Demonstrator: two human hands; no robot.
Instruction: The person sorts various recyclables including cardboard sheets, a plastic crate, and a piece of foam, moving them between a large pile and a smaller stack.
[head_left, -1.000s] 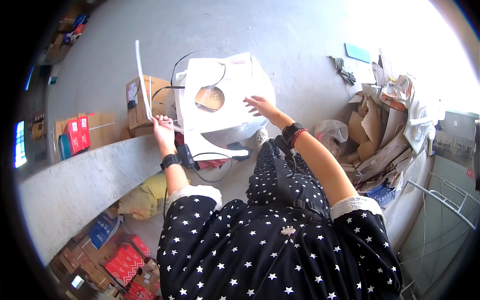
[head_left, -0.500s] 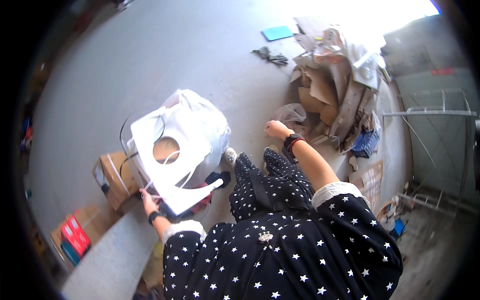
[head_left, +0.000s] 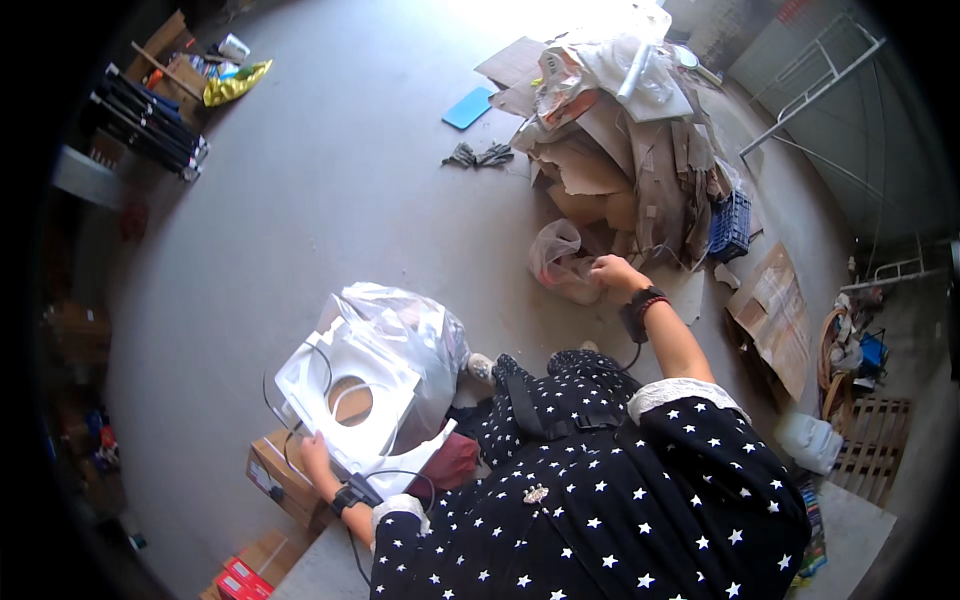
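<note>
One white panel with a round hole in it lies over one brown cardboard box on the concrete floor, partly wrapped in one clear plastic sheet. The panel's long axis runs from the lower right up to the upper left, and it is tilted, with its far end higher. Thin black cables loop around its edge. The left hand sits at the panel's near edge, fingers curled onto it in a closed grip. The right hand reaches out to one crumpled clear plastic bag on the floor and touches it; whether its grip has closed on the bag I cannot tell. Each wrist wears one dark band. Just beyond the bag lies one heap of flattened cardboard, with one blue crate beside it.
</note>
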